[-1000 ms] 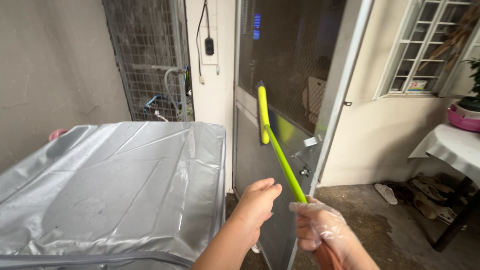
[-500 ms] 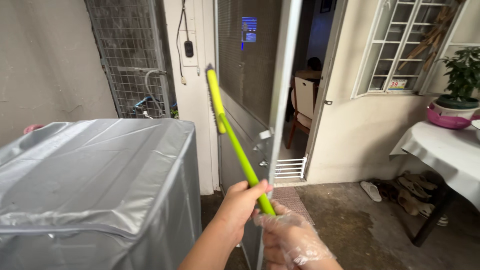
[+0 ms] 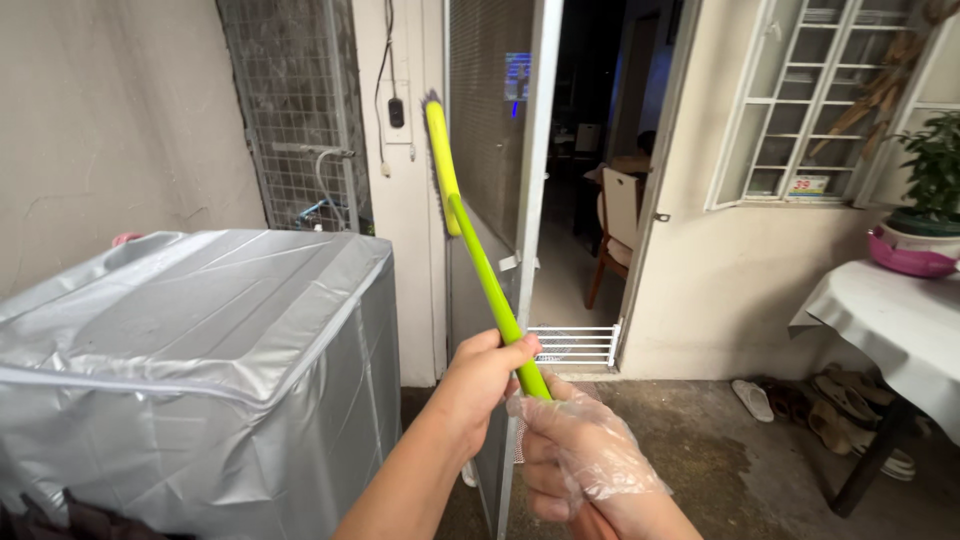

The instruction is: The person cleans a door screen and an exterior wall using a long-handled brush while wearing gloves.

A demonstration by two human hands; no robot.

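Beside open screen door point(image 3: 500, 150), both hands around raised green brush handle point(image 3: 490, 290).

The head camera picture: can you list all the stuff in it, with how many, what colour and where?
Long-handled brush: one, bright yellow-green, held up against the screen door.
Screen door: one, grey mesh in a pale frame, swung open at centre.
Covered machine: one, under a silver-grey cover, on the left.
Wire mesh panel: one, grey, behind the covered machine.
Low white gate: one, across the bottom of the doorway.
Chair: one, inside the doorway.
Barred window: one, white, upper right.
Table: one, white cloth, right edge.
Pink tub: one, on the table, holding a green plant.
Sandals: several, under the table.
Left hand: bare, gripping the handle.
Right hand: in a clear plastic glove, gripping lower down.
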